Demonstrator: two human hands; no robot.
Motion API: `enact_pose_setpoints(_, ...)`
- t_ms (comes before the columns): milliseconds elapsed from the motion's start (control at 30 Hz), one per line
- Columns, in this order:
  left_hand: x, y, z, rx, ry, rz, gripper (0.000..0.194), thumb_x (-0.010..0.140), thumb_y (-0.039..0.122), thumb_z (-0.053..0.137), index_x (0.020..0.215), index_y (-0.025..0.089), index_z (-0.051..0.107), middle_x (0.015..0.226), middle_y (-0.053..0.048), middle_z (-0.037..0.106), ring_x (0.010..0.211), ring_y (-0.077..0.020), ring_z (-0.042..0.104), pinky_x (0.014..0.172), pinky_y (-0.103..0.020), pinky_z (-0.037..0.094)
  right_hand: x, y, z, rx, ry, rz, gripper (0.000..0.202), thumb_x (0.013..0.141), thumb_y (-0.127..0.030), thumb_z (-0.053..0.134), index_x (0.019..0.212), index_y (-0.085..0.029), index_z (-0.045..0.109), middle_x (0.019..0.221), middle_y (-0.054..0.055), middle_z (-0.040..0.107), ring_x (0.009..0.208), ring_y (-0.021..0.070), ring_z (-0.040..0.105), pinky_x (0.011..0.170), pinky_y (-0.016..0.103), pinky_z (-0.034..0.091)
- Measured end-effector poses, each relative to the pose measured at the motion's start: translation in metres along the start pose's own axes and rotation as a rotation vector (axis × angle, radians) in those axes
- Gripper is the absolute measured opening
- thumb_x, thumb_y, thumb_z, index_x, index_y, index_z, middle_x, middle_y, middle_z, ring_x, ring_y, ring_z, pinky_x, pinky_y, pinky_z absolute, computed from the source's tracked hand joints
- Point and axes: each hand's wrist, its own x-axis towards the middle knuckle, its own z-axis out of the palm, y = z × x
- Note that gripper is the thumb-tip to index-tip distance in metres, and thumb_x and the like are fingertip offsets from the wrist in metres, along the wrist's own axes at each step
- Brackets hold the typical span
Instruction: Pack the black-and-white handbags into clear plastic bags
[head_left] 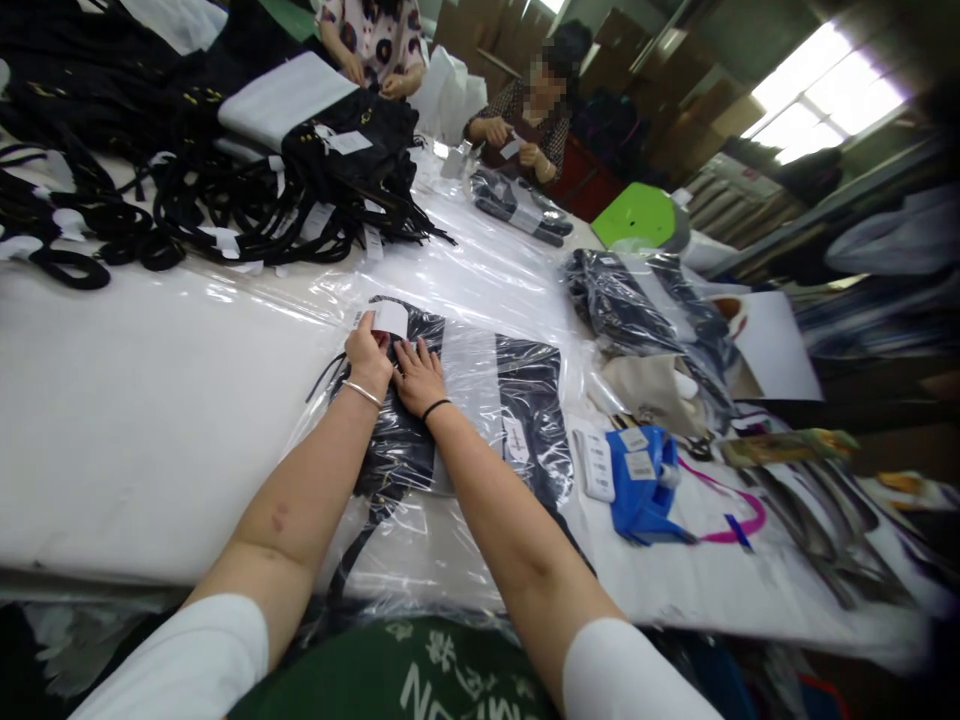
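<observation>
A black bag (529,400) with a pale wrap band (471,385) lies on the table in front of me, inside a clear plastic bag (442,545). At the bag's upper left, my left hand (369,352) is closed, its thumb and fingers pinching a white paper tag (390,319). Beside it my right hand (420,380) rests flat with its fingers apart, pressing on the plastic over the black bag. A second white tag (516,440) shows on the bag's right part. Dark straps stick out toward the lower left.
Black bags with straps and tags (300,190) are heaped at the back left. Plastic-wrapped bags (637,300) lie on the right, near a blue pouch (643,485) and a white label stack (595,465). Two people are across the white table (135,420), one holding a small paper (512,147).
</observation>
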Motion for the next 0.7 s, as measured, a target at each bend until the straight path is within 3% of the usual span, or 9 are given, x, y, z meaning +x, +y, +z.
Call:
enact_pose_setpoints(100, -0.001, 0.000, 0.001, 0.028, -0.046, 0.019, 0.010, 0.083, 0.028, 0.065, 0.085, 0.019, 0.060, 0.078, 0.001, 0.066, 0.073, -0.0090, 0.065, 0.069, -0.018, 0.050, -0.001, 0.008, -0.006, 0.133, -0.014, 0.056, 0.042, 0.096, -0.032, 0.054, 0.137, -0.027, 0.061, 0.153, 0.001, 0.048, 0.153, 0.0269, 0.020, 0.124, 0.050, 0.014)
enact_pose_setpoints(167, -0.007, 0.000, 0.004, 0.055, -0.132, 0.028, 0.015, 0.078, 0.028, 0.071, 0.085, 0.018, 0.062, 0.080, 0.000, 0.068, 0.073, -0.0105, 0.066, 0.068, -0.020, 0.051, -0.004, 0.017, -0.017, 0.384, 0.051, 0.113, 0.034, 0.098, -0.035, 0.049, 0.122, -0.025, 0.071, 0.139, 0.003, 0.063, 0.146, 0.0246, 0.038, 0.120, 0.046, 0.027)
enact_pose_setpoints(233, -0.017, -0.001, 0.007, 0.135, -0.289, 0.006, 0.022, 0.071, 0.027, 0.078, 0.086, 0.017, 0.065, 0.081, -0.002, 0.070, 0.073, -0.0124, 0.066, 0.066, -0.022, 0.052, -0.013, 0.025, -0.030, 0.703, 0.189, 0.191, 0.042, 0.100, -0.044, 0.040, 0.116, -0.023, 0.072, 0.126, 0.005, 0.070, 0.130, 0.0221, 0.056, 0.109, 0.041, 0.043)
enact_pose_setpoints(333, -0.037, -0.009, 0.010, 0.318, -0.532, -0.055, 0.029, 0.064, 0.023, 0.084, 0.088, 0.013, 0.070, 0.085, -0.005, 0.073, 0.074, -0.0147, 0.067, 0.066, -0.024, 0.054, -0.032, 0.030, -0.043, 1.005, 0.422, 0.245, 0.052, 0.095, -0.061, 0.042, 0.113, -0.021, 0.070, 0.115, 0.005, 0.073, 0.108, 0.0197, 0.067, 0.092, 0.034, 0.053)
enact_pose_setpoints(433, -0.051, -0.017, 0.008, 0.469, -0.665, -0.098, 0.032, 0.060, 0.023, 0.088, 0.085, 0.011, 0.073, 0.085, -0.007, 0.074, 0.072, -0.0159, 0.067, 0.065, -0.025, 0.056, -0.051, 0.029, -0.051, 1.020, 0.467, 0.245, 0.046, 0.078, -0.064, 0.066, 0.095, -0.021, 0.071, 0.093, 0.001, 0.073, 0.087, 0.0174, 0.066, 0.078, 0.028, 0.054)
enact_pose_setpoints(533, -0.054, -0.020, 0.006, 0.568, -0.774, -0.075, 0.030, 0.061, 0.031, 0.090, 0.077, 0.012, 0.072, 0.084, -0.008, 0.073, 0.076, -0.0171, 0.068, 0.067, -0.026, 0.059, -0.074, 0.041, -0.068, 0.993, 0.495, 0.268, 0.041, 0.074, -0.060, 0.071, 0.086, -0.020, 0.069, 0.082, -0.001, 0.070, 0.075, 0.0149, 0.063, 0.070, 0.025, 0.053)
enact_pose_setpoints(600, -0.051, -0.020, 0.005, 0.601, -0.810, -0.015, 0.029, 0.066, 0.038, 0.087, 0.073, 0.014, 0.071, 0.084, -0.008, 0.073, 0.082, -0.0184, 0.068, 0.071, -0.028, 0.060, -0.097, 0.067, -0.088, 0.936, 0.603, 0.304, 0.042, 0.075, -0.059, 0.069, 0.088, -0.020, 0.068, 0.084, 0.000, 0.070, 0.076, 0.0150, 0.062, 0.068, 0.025, 0.052)
enact_pose_setpoints(700, -0.045, -0.018, 0.004, 0.622, -0.768, 0.098, 0.025, 0.072, 0.038, 0.083, 0.073, 0.016, 0.071, 0.086, -0.008, 0.073, 0.086, -0.0174, 0.068, 0.074, -0.026, 0.059, -0.148, 0.131, -0.128, 0.728, 0.856, 0.470, 0.047, 0.076, -0.059, 0.066, 0.096, -0.017, 0.068, 0.087, 0.004, 0.071, 0.077, 0.0178, 0.063, 0.069, 0.029, 0.053)
